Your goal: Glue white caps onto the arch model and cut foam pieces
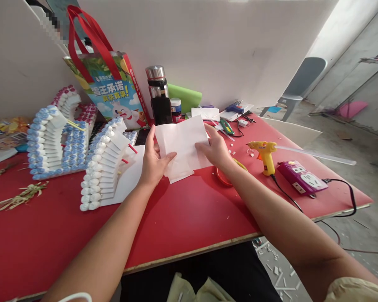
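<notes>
White paper sheets (185, 140) were held over the middle of the red counter (189, 214). Left hand (156, 161) gripped their left side, thumb on top; right hand (216, 147) pinched the right side. Yellow glue gun (266, 157) stood farther right, near a purple power strip (294, 176).

Probably craft workshop: glue gun (267, 156).

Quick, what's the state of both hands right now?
Left hand: holding the white sheets by their left side.
Right hand: holding their right side.
</notes>
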`<action>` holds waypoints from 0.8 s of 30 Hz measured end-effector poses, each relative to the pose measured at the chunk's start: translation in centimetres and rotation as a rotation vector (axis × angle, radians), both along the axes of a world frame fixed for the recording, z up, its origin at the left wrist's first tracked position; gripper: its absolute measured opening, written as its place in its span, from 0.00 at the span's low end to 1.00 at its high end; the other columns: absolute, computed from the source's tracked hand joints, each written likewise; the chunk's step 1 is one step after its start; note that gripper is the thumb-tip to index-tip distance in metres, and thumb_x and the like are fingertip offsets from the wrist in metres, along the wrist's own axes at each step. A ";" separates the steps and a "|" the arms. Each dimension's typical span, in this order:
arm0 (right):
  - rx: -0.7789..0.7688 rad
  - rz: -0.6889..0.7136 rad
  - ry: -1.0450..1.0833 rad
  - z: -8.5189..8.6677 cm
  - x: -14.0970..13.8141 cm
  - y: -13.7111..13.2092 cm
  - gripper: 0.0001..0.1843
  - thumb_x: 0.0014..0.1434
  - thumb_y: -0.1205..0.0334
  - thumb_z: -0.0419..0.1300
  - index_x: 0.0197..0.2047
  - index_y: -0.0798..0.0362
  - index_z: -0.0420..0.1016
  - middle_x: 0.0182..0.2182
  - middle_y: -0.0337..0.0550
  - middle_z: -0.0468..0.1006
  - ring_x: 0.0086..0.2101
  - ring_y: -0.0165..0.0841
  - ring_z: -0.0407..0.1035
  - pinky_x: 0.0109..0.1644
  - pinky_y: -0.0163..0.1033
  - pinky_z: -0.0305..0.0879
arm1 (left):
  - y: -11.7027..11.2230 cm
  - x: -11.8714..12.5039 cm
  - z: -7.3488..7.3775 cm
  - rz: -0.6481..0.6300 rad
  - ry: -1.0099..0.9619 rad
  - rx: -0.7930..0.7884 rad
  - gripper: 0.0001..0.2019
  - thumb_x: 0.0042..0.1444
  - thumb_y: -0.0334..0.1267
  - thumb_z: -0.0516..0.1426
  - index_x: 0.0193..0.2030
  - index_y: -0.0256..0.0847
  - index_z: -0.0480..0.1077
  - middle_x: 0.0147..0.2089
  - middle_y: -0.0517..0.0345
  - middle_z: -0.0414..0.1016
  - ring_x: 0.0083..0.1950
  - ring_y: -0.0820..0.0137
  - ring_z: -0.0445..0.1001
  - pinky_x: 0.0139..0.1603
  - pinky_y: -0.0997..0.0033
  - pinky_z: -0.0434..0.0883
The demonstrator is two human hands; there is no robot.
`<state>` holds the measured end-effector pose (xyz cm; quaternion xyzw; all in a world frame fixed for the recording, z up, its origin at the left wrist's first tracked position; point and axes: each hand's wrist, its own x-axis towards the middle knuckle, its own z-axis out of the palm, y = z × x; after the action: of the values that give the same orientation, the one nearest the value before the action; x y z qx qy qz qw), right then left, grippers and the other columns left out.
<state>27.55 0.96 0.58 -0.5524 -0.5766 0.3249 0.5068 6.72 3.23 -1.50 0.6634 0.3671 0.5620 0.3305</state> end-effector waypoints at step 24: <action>0.039 0.146 0.148 -0.4 2.1 0.9 0.15 0.49 0.56 0.68 0.41 0.52 0.84 0.34 0.41 0.83 0.33 0.34 0.75 0.41 0.40 0.72 | 0.4 -1.1 0.2 0.059 0.005 -0.047 0.17 0.48 0.42 0.67 0.46 0.44 0.81 0.41 0.57 0.73 0.38 0.69 0.71 0.42 0.68 0.70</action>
<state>29.61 1.81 0.20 -0.4731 -0.5826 0.3896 0.5338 5.58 3.62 -1.32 0.6457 0.4004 0.5611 0.3284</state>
